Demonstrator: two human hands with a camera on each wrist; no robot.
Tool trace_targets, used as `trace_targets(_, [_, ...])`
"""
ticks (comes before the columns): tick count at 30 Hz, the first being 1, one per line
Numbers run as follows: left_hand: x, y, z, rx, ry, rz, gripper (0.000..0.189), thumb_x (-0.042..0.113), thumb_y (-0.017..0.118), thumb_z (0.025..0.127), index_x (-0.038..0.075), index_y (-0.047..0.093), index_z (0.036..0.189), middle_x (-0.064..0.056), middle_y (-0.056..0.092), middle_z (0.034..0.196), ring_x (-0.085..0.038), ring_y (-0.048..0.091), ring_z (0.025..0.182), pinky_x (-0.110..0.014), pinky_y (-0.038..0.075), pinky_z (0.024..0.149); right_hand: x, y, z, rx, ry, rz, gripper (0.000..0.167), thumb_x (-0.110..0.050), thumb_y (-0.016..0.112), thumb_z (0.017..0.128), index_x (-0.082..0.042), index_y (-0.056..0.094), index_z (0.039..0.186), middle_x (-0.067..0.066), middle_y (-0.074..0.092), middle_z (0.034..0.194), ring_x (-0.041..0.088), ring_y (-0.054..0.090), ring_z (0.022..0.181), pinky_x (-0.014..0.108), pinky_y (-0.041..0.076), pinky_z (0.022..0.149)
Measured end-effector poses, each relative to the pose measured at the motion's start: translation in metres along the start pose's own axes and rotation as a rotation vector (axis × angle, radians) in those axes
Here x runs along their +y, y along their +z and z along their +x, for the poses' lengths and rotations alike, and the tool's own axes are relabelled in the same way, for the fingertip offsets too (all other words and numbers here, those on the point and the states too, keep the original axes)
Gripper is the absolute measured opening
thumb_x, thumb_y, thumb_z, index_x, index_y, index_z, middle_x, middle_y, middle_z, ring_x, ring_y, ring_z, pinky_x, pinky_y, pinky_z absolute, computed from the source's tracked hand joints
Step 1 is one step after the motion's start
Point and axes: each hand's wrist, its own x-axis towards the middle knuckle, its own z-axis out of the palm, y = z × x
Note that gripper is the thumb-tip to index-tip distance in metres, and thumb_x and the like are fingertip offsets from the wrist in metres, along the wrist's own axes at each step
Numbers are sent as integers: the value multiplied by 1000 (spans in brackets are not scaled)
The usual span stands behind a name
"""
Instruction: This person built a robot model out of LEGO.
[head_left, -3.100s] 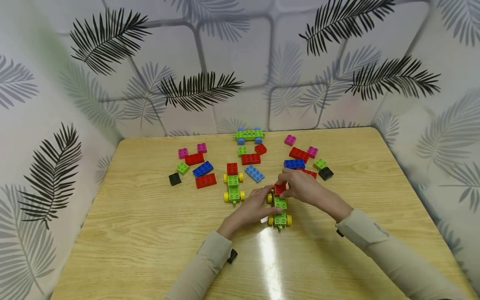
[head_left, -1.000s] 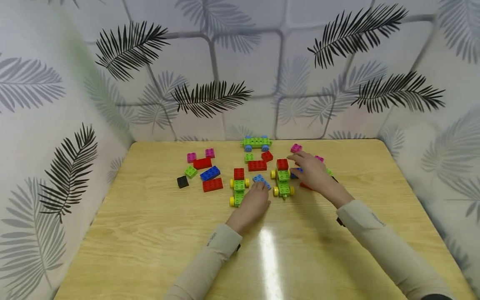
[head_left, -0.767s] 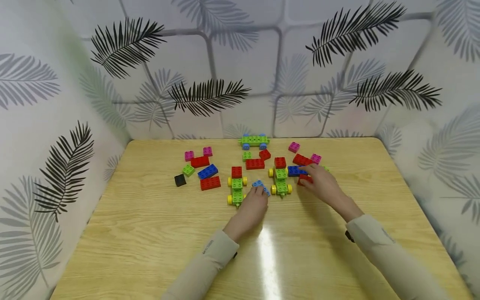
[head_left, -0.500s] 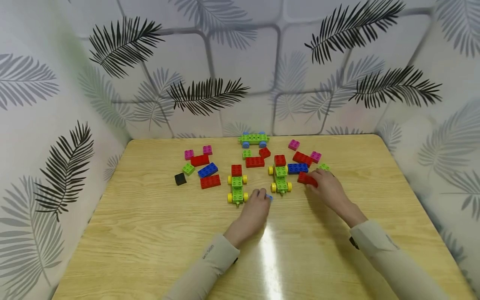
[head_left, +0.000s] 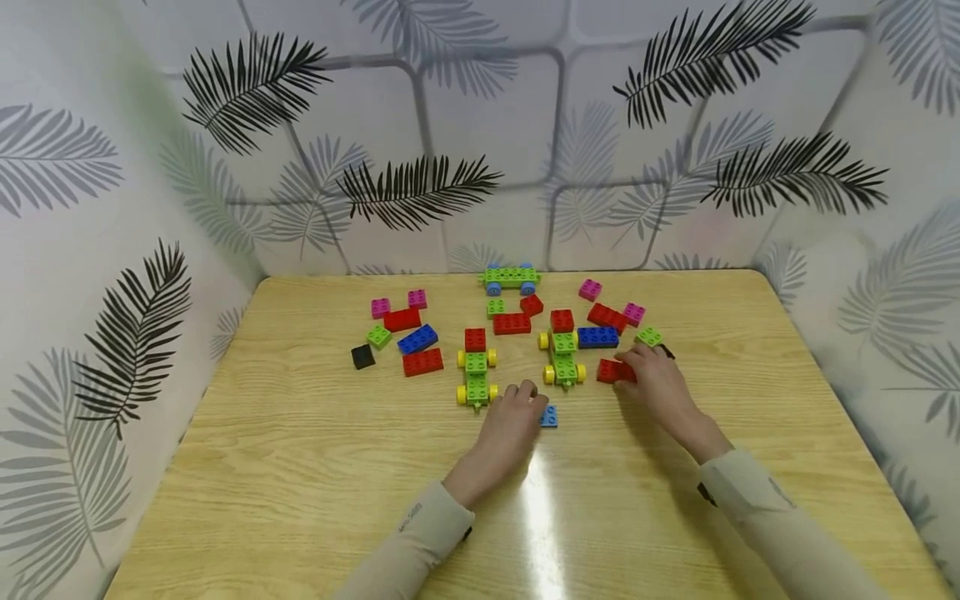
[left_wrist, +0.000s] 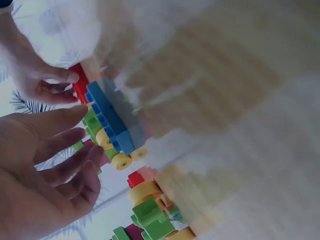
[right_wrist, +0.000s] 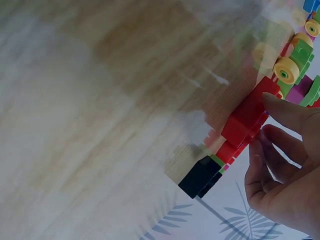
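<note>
In the head view my left hand (head_left: 510,425) lies beside a light blue brick (head_left: 550,416), over part of it. In the left wrist view its fingers curl loosely, with a gap between most of them and the blue brick (left_wrist: 110,117). My right hand (head_left: 660,392) pinches a red brick (head_left: 615,371) on the table. The right wrist view shows the thumb at one end of that red brick (right_wrist: 250,112) and the fingers along its far side. Between the hands stands a green car base with yellow wheels (head_left: 564,358), a red brick (head_left: 562,320) at its far end.
Another yellow-wheeled green base (head_left: 476,379) stands left. A blue-wheeled green base (head_left: 510,277) is at the back edge. Loose bricks lie around, including dark blue (head_left: 597,337), red (head_left: 423,362), black (head_left: 363,357) and pink (head_left: 590,289). The table (head_left: 300,475) meets patterned walls behind and beside.
The right yellow-wheeled base was slid away from me, then released. My left hand drew the light blue brick nearer and turned it. My right hand took the red brick and turned it.
</note>
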Motion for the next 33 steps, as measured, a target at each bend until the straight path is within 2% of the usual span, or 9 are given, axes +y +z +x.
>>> trace_targets(2, [-2,-1,2,-29,-39,-36,31,19,74,86,9,68,114,-7,58,109,-20,57,89,-28,51,67,-1,1,-2,-8,8,-1,39,-14,82,77,5,68,108,19,61,99,36,52,90,47,46,77])
trace_targets(4, [-3,-2,2,-88,-73,-71,36,22,76,84,6,67,115,-8,58,108,-20,58,88,-28,52,67,-2,1,-5,-18,16,7,38,-17,82,77,4,69,106,18,60,97,34,52,88,46,46,75])
trace_targets(7, [-5,-2,3,-166,-109,-126,35,23,76,84,3,68,111,-8,57,102,-19,59,81,-28,52,63,-5,1,-9,-48,29,36,37,-22,81,78,3,69,103,16,61,96,31,53,86,45,46,74])
trace_targets(10, [-7,-1,3,-200,-115,-171,33,23,75,85,5,68,111,-6,56,98,-16,59,76,-27,50,59,-12,1,-14,-96,42,82,36,-23,79,81,2,68,103,14,62,97,28,56,87,44,49,76])
trace_targets(14, [-9,-2,3,-219,-108,-234,33,20,75,85,8,68,115,-3,54,96,-12,58,76,-26,48,61,-27,-2,-23,-136,22,147,35,-21,78,82,-1,68,109,9,60,95,21,55,83,38,50,73])
trace_targets(20, [-14,-5,5,-240,-98,-302,30,17,75,85,10,69,114,-1,53,96,-11,56,79,-26,47,63,-58,-6,-28,-162,-134,237,33,-14,79,81,-7,69,112,4,60,98,17,54,87,35,51,77])
trace_targets(23, [-15,-4,6,-238,-89,-328,28,17,75,85,11,69,112,0,52,94,-9,53,76,-24,46,63,-68,-4,-27,-189,-187,242,32,-14,79,80,-8,70,110,3,61,101,16,56,89,35,52,79])
trace_targets(27, [-16,-2,6,-237,-84,-381,29,15,75,85,9,69,113,0,50,93,-9,49,74,-22,43,64,-73,5,-24,-193,-200,234,31,-17,80,80,-8,71,108,2,60,99,15,55,87,34,51,78])
trace_targets(33, [-20,2,4,-251,-110,-496,32,11,74,85,6,65,115,-2,48,94,-10,48,77,-22,44,69,-79,11,-20,-207,-177,205,32,-17,80,79,-9,71,109,2,59,99,14,53,85,32,50,76])
